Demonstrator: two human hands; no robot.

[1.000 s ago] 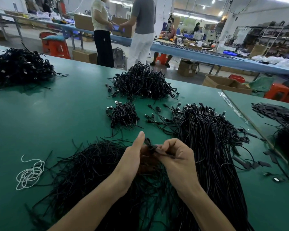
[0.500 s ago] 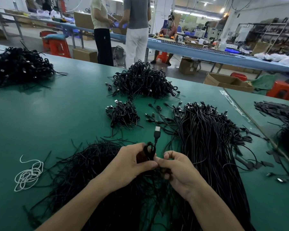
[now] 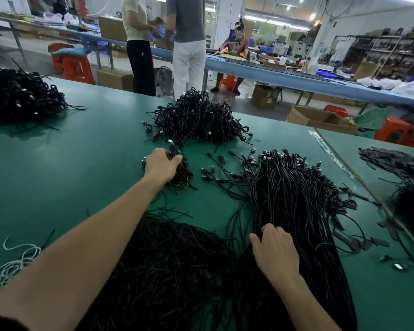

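"The left hand (image 3: pixel 161 163) has left the right hand (image 3: pixel 275 250) and gone forward, setting the coiled cable (image 3: pixel 175 151) atop the small pile (image 3: pixel 184 174)."

"Its grip?"

"Fingers curled round the coil. The right hand lies nearer than the pile and to its right, on the loose cables (image 3: pixel 285 187), which run lengthwise away from it. Its fingertips are buried, so I can't tell if they pinch."

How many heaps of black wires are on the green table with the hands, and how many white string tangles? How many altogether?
Black cable heaps: 5 (far-left heap, far-middle heap, small heap the left hand grips, long bundle the right hand touches, near heap)
White cord tangle: 1
Total: 6
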